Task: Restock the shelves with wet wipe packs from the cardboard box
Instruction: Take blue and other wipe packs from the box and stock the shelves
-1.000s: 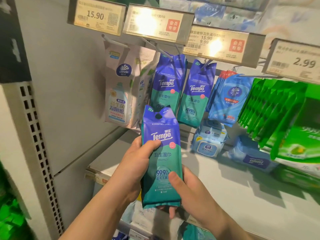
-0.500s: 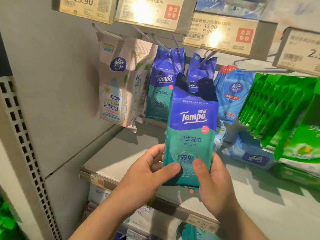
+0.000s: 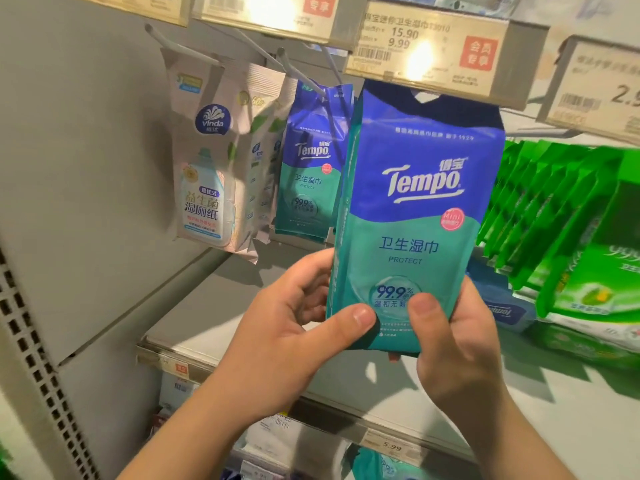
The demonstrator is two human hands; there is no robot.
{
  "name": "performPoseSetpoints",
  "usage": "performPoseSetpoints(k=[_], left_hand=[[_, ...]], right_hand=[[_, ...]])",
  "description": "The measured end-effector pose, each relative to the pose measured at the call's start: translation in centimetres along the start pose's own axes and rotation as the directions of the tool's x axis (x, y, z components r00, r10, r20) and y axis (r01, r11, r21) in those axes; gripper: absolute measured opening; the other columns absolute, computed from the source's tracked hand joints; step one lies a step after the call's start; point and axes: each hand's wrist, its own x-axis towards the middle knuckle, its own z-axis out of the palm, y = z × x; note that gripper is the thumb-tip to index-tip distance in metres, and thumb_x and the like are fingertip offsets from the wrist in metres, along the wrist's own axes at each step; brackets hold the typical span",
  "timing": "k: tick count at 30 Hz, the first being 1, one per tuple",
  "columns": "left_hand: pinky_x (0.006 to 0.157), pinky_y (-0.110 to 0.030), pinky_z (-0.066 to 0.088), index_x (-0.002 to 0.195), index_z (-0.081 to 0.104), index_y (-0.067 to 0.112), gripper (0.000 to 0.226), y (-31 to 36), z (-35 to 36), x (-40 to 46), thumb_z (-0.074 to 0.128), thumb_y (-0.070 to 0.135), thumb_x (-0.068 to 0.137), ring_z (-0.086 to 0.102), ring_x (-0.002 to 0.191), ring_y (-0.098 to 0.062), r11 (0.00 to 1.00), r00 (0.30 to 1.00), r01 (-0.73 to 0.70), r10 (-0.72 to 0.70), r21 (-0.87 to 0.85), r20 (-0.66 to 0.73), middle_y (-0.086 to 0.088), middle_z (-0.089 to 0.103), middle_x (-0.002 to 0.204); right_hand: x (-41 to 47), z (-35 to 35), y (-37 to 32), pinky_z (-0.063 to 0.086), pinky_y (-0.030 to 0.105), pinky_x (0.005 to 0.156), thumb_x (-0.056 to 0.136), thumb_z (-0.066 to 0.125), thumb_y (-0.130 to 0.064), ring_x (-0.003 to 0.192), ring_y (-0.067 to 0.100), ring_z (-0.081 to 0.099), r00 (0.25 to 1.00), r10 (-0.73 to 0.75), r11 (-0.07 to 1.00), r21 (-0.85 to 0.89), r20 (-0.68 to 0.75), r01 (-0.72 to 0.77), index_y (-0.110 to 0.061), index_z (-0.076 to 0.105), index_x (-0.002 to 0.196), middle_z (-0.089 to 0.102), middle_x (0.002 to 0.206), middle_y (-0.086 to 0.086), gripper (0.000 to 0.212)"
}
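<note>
I hold a blue and teal Tempo wet wipe pack (image 3: 415,209) upright with both hands. My left hand (image 3: 291,337) grips its lower left edge, thumb on the front. My right hand (image 3: 453,344) grips its lower right corner, thumb pressed on the front. The pack's top, with its hang hole, reaches just under a price tag (image 3: 436,50). Another Tempo pack (image 3: 308,174) hangs on a hook (image 3: 301,76) just to the left, behind it. The cardboard box is not in view.
White Vinda packs (image 3: 211,178) hang at the left on a hook. Green packs (image 3: 561,216) hang at the right. The grey shelf (image 3: 221,313) below carries blue packs (image 3: 509,306) at the right. A perforated upright (image 3: 38,348) stands at the far left.
Both hands have raised the pack up and to the right, from beside the left Tempo hook to just under the price tag. The view has come closer to the shelf.
</note>
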Motion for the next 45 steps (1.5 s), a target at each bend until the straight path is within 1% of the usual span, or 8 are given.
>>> performPoseSetpoints(k=[4,10,18,22,28,32,37,45], left_hand=[[0.098,-0.057,0.055,0.138,0.057,0.018,0.053,0.1,0.1,0.9,0.071,0.029,0.088,0.067,0.12,-0.032,1.0,1.0,-0.018,0.018,-0.004,0.007,-0.007,0.07,0.131],[0.093,-0.044,0.06,0.139,0.057,0.014,0.055,-0.1,0.4,1.9,0.071,0.03,0.088,0.069,0.118,-0.028,1.0,0.999,0.002,-0.003,-0.023,-0.04,-0.008,0.071,0.128],[0.083,-0.027,0.059,0.133,0.062,0.011,0.045,-0.9,0.6,2.9,0.066,0.025,0.091,0.074,0.107,-0.021,0.997,0.994,0.062,-0.066,-0.041,-0.087,-0.005,0.076,0.119],[0.096,-0.042,0.059,0.135,0.061,0.016,0.041,-2.2,0.2,2.3,0.068,0.025,0.096,0.07,0.116,-0.024,0.997,0.995,0.08,-0.081,-0.022,-0.05,-0.003,0.073,0.126],[0.101,-0.064,0.051,0.144,0.057,0.021,0.05,-3.0,0.0,0.7,0.066,0.025,0.095,0.063,0.123,-0.037,0.999,0.999,0.019,-0.017,-0.047,0.036,-0.009,0.067,0.135],[0.1,-0.061,0.053,0.145,0.055,0.015,0.049,-2.1,0.5,1.4,0.063,0.02,0.096,0.064,0.122,-0.035,0.997,0.997,-0.056,0.058,-0.057,0.042,-0.008,0.068,0.134],[0.097,-0.04,0.057,0.144,0.054,0.012,0.045,-1.2,1.1,2.7,0.064,0.017,0.101,0.067,0.121,-0.026,0.991,0.997,-0.062,0.067,-0.12,0.037,-0.007,0.069,0.132],[0.09,-0.031,0.058,0.141,0.056,0.009,0.045,-0.2,1.6,3.9,0.057,0.016,0.096,0.071,0.113,-0.022,0.986,0.997,-0.073,0.075,-0.152,0.006,-0.005,0.073,0.127]], right_hand=[[0.9,0.1,0.0,0.047,0.034,0.041,0.079,0.065,-0.046,0.058,0.025,0.065,0.999,0.019,1.0,0.005,-0.04,-0.019,-0.026,0.065,0.11,0.076,0.094,0.01,0.037],[1.9,0.5,-0.1,0.047,0.038,0.041,0.073,0.073,-0.075,0.06,0.031,0.065,0.997,0.073,0.997,0.013,-0.012,-0.073,-0.025,0.063,0.114,0.074,0.096,0.013,0.065],[2.4,0.3,0.9,0.045,0.039,0.041,0.095,0.053,-0.038,0.056,0.041,0.059,0.986,0.159,0.987,-0.002,-0.041,-0.159,-0.006,0.061,0.116,0.072,0.092,0.022,0.04],[1.8,-0.3,1.9,0.048,0.039,0.045,0.083,0.062,-0.053,0.06,0.043,0.061,0.989,0.146,0.987,-0.063,-0.021,-0.147,-0.02,0.065,0.115,0.074,0.095,0.018,0.046],[1.0,-1.7,1.9,0.057,0.033,0.064,0.069,0.061,-0.051,0.08,0.011,0.073,1.0,-0.004,0.961,-0.276,0.007,0.006,-0.064,0.064,0.098,0.077,0.097,-0.018,0.032],[1.9,-1.1,0.0,0.052,0.009,0.072,0.075,0.061,-0.043,0.086,-0.012,0.068,0.99,-0.138,0.962,-0.231,0.04,0.143,-0.069,0.062,0.101,0.072,0.096,-0.036,0.037],[2.7,-1.2,-0.1,0.054,0.036,0.053,0.074,0.068,-0.079,0.072,0.02,0.071,0.998,-0.058,0.972,-0.227,-0.002,0.056,-0.059,0.063,0.102,0.076,0.101,-0.006,0.035],[4.0,-0.6,-0.5,0.049,0.038,0.044,0.079,0.06,-0.055,0.052,0.031,0.065,0.998,-0.013,0.971,-0.24,-0.068,-0.003,-0.043,0.064,0.096,0.074,0.091,0.002,0.022]])
